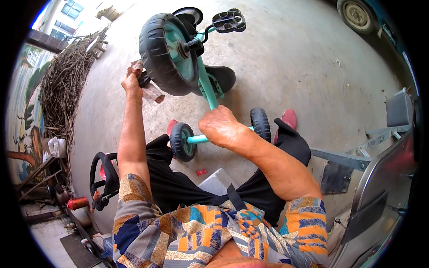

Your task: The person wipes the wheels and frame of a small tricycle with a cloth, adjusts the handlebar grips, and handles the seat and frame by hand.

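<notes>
The right grip (220, 125) is closed round the turquoise frame (206, 87) of a tricycle, elbow bent, forearm slanting inward. The left grip (130, 79) is closed on one patterned cloth (153, 93), arm stretched nearly straight, beside the large wheel (156, 53); some of its fingers are hidden. The tricycle shows three wheels, one large and two small (182, 142), one clear pedal (229, 21) and one black seat (222, 79). It is over the middle of the concrete floor (286, 67), between the stick pile (67, 80) along the left edge and one vehicle wheel (356, 16) at the far right corner.
</notes>
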{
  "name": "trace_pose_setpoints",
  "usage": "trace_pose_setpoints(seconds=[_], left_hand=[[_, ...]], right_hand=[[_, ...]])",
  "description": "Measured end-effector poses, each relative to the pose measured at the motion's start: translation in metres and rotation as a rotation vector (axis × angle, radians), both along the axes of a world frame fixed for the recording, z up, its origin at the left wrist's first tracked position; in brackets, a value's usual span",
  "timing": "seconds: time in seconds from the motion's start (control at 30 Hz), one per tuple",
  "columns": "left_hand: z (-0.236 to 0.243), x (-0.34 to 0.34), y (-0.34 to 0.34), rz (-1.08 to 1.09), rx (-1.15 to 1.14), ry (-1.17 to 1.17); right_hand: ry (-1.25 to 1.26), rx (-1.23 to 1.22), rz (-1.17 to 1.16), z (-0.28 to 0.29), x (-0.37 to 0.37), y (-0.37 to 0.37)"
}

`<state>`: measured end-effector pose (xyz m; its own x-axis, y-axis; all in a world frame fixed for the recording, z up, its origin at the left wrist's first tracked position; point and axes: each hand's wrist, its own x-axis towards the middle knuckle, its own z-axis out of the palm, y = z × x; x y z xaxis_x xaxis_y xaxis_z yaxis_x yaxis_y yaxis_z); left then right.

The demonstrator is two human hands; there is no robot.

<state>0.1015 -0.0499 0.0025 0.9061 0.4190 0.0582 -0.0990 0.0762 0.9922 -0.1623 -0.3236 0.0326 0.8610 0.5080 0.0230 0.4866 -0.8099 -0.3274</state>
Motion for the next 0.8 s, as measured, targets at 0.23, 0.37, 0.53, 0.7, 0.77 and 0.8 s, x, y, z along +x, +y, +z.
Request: trace_pose_setpoints(seconds=[0.23,0.37,0.53,0.7,0.77,0.8], left_hand=[[-0.021,-0.014,0.006,-0.073,0.047,0.008],[-0.028,-0.022,-0.008,-0.093,-0.028,-0.056],[-0.009,0.003,0.004,-0.074,-0.106,-0.076],[0.0,0.057,0.043,-0.244,-0.212,-0.197],[0.004,0.062,0.043,-0.263,-0.195,-0.175],[0.008,0.063,0.041,-0.272,-0.186,-0.165]], right_hand=[[0.049,0.105,0.059,0.006,0.0,0.007],[0.061,0.109,0.103,0.007,0.005,0.014],[0.017,0.225,0.107,0.003,0.012,0.021],[-0.039,0.126,0.085,0.015,0.013,0.027],[-0.06,0.103,0.068,0.015,0.012,0.029],[-0.05,0.111,0.081,0.014,0.011,0.028]])
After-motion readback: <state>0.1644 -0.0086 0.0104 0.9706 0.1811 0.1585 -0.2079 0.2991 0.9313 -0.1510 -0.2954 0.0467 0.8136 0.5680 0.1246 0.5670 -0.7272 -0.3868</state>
